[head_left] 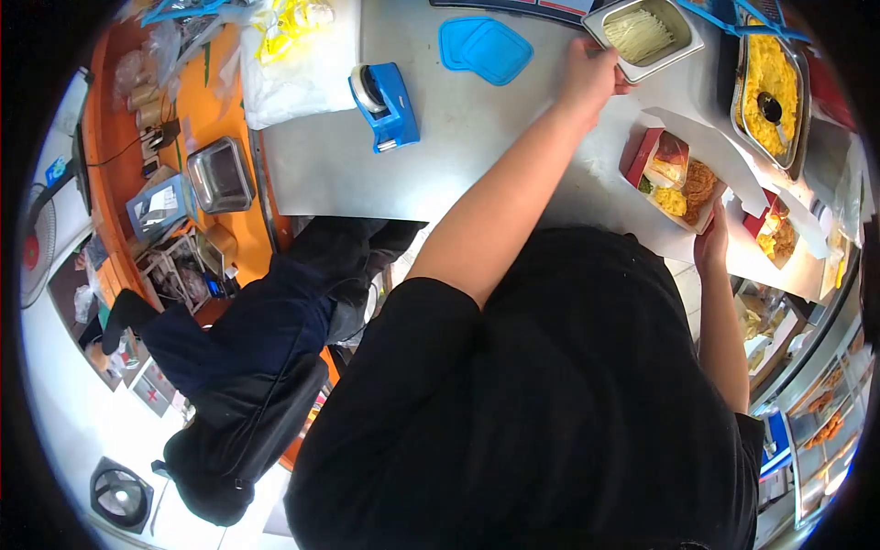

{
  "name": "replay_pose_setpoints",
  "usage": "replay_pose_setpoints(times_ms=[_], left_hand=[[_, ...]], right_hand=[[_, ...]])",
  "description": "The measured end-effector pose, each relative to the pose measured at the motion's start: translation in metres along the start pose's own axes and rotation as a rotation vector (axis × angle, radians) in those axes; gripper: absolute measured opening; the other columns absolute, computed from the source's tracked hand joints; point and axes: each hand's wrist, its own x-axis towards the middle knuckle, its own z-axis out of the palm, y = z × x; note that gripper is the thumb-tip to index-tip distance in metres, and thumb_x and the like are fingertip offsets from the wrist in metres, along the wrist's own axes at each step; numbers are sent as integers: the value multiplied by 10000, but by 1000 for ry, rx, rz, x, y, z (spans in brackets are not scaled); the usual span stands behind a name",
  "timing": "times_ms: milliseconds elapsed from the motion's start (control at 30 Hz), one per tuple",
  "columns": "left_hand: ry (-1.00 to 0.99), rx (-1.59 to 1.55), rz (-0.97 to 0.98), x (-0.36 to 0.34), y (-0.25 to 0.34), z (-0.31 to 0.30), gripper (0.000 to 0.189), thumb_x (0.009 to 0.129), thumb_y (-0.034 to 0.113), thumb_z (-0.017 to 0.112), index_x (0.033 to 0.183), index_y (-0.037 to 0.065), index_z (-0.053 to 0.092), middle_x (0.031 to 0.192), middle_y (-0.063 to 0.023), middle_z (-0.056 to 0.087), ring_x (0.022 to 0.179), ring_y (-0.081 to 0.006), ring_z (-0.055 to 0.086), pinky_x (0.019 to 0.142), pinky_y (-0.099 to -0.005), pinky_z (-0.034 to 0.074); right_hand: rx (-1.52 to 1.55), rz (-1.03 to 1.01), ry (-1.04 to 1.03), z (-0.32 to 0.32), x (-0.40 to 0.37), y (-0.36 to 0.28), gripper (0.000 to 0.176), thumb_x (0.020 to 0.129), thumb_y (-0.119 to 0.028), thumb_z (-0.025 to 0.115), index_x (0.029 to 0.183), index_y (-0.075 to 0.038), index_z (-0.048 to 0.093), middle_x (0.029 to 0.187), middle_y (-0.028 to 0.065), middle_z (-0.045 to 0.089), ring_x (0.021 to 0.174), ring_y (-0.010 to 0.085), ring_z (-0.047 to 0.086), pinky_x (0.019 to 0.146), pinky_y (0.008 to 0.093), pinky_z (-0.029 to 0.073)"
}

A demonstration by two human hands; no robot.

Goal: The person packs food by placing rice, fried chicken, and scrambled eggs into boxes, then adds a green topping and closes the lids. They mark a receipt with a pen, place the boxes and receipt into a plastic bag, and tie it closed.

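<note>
My left hand (590, 84) reaches across the counter, fingers closed at the near left edge of a small metal pan (683, 57). Thin pale strips (639, 35) lie inside this pan. My right hand (712, 240) grips the near right corner of an open cardboard food box (671, 216). In that box sit a wrapped bun (667, 162), a browned fried piece (702, 186), yellow food (670, 200) and a bit of green. Its lid (710, 147) stands folded back on the far side.
A second open food box (780, 252) is right of my right hand. Behind it stands a metal tray (796, 165) of yellow food with a black spoon (770, 108). Blue lids (486, 50) and a blue tape dispenser (396, 105) lie on the steel counter (316, 174).
</note>
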Motion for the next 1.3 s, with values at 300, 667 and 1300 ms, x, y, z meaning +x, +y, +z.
replay_pose_setpoints(times_ms=[300, 667, 1300], left_hand=[[-25, 284, 13, -4, -12, 11, 392, 969, 113, 567, 1294, -13, 388, 907, -119, 627, 736, -206, 689, 645, -329, 548], [198, 915, 332, -17, 63, -85, 694, 910, 69, 497, 1572, 86, 292, 1071, -222, 653, 857, -293, 628, 837, -396, 502], [38, 939, 231, -19, 51, -78, 728, 917, 108, 491, 1575, 0, 197, 844, -124, 652, 728, -166, 616, 685, -320, 499]], right_hand=[[-22, 30, 31, -2, -2, 0, 510, 1070, -336, 468, 1468, -21, 419, 1488, 90, 489, 1393, 209, 435, 1183, 371, 306], [-34, 22, 21, -9, 2, 4, 462, 1070, -348, 470, 1409, -33, 474, 1410, 65, 544, 1329, 188, 489, 1148, 349, 337], [-100, 73, 37, 7, -5, -6, 541, 1069, -403, 472, 1448, -18, 462, 1438, 78, 538, 1329, 205, 485, 1158, 363, 317]])
